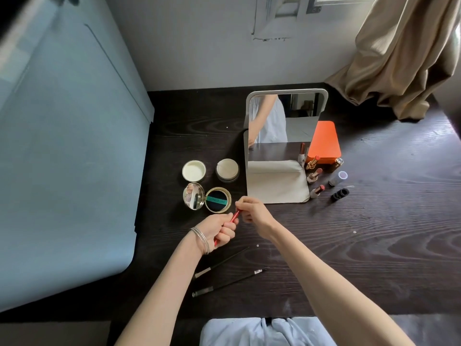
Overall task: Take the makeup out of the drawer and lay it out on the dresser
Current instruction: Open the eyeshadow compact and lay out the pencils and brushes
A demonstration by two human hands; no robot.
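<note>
Dark wood-grain worktop [374,245], makeup laid out on it. Standing mirror [282,151] at centre back, orange box [324,141] just behind its right edge. Left of the mirror: open gold cushion compact [218,199] with its mirrored lid [194,196] tilted up and a green band across the dark puff; behind it a cream jar [227,170] and its white lid [194,171] lying apart. Right of the mirror: three uncapped lipsticks [314,174] in a loose row, caps [339,193] near them. Near front edge: two thin black pencils [224,283] lying roughly parallel. Left hand [222,232], bangles on wrist, fingers curled round a slim red pencil-like stick [234,217] held above the worktop, just in front of the compact. Right hand [254,211] fingers pinch the stick's upper end; cannot tell if a cap is coming off.
</note>
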